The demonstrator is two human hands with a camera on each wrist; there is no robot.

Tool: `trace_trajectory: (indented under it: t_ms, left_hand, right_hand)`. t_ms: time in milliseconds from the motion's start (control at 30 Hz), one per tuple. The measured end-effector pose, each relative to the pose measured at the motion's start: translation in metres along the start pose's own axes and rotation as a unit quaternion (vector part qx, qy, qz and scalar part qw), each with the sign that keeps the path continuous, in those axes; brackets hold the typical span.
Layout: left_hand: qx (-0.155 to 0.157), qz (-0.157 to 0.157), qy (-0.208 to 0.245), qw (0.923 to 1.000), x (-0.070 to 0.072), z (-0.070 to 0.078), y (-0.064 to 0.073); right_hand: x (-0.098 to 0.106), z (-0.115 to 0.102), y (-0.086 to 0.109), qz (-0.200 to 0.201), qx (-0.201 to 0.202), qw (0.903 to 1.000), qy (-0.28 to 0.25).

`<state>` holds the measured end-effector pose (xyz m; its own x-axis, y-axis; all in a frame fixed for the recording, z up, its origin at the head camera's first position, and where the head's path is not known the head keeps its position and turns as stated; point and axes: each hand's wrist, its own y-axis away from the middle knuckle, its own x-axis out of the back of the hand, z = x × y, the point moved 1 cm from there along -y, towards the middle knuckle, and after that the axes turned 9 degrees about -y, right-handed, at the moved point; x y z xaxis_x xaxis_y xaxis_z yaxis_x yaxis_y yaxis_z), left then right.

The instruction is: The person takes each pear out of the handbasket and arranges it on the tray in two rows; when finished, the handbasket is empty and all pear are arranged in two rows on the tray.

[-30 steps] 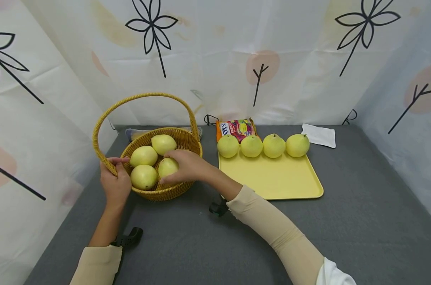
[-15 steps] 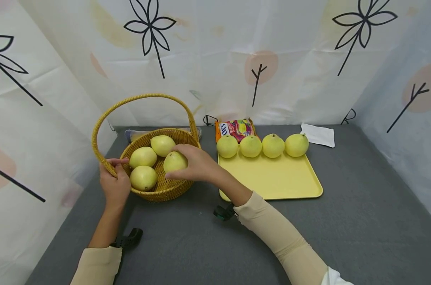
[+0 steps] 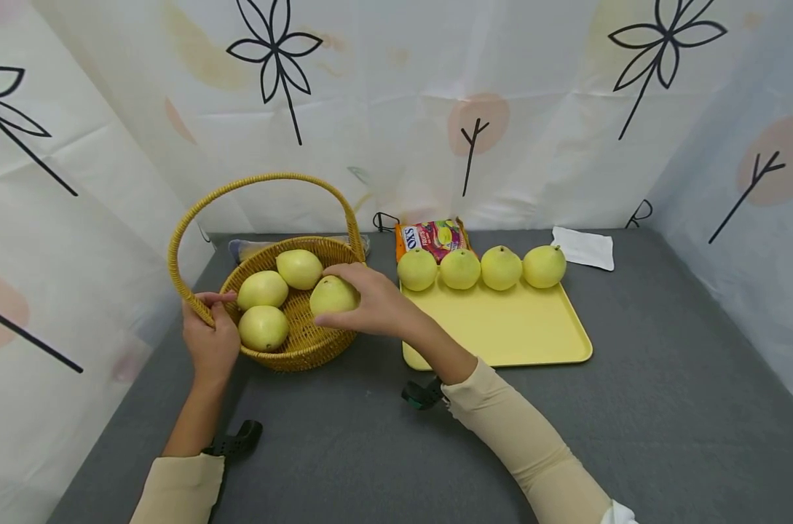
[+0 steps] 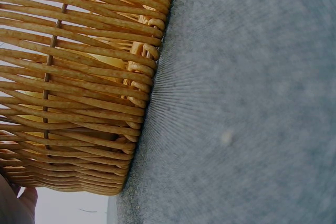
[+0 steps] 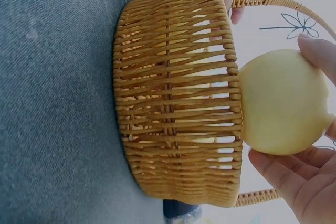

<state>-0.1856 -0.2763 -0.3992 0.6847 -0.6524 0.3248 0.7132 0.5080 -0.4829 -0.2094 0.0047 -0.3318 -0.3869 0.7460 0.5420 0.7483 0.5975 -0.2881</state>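
Note:
My right hand (image 3: pixel 376 302) holds a round yellow-green fruit (image 3: pixel 333 297) between thumb and fingers, over the right side of the wicker basket (image 3: pixel 307 358). In the right wrist view, this smooth fruit (image 5: pixel 283 100) stands at the basket's rim, mostly above it. My left hand (image 3: pixel 211 338) grips the basket's left rim where the arched handle (image 3: pixel 265 177) joins. Several similar fruits (image 3: pixel 263 327) lie in the left and back of the basket. In the left wrist view, woven basket wall (image 4: pixel 79 87) fills the left side, with a bit of the left hand (image 4: pixel 23 203) below.
A yellow tray (image 3: pixel 501 327) lies right of the basket, with a row of several like fruits (image 3: pixel 460 269) along its back edge. Behind it are a colourful snack packet (image 3: pixel 435 239) and a white cloth (image 3: pixel 582 247). A printed curtain (image 3: pixel 396 109) surrounds the grey table (image 3: pixel 344 451).
My right hand has lifted the fruit from among the others and shifted it rightward toward the basket's right rim. The left hand stays at the handle's base.

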Motion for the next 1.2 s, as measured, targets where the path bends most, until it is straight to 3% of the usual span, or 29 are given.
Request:
trace_trajectory:
  t_ms: [300,567,833,1200]
  left_hand:
    - [0.001,-0.002,-0.007,1.0,0.001,0.004,0.001]
    - [0.001,-0.006,0.009,0.9999,0.007,0.026,0.006]
    - [0.002,-0.003,-0.003,1.0,0.001,0.005,0.001]
    - [0.003,0.002,0.004,1.0,0.0,0.0,0.0]
  right_hand:
    - [0.007,0.004,0.007,0.002,-0.008,0.9999,-0.005]
    - [0.012,0.008,0.011,0.006,-0.01,0.9999,-0.007]
    - [0.02,0.01,0.015,-0.005,-0.019,0.9996,-0.021]
    - [0.035,0.01,0.02,-0.005,-0.029,0.9995,0.005]
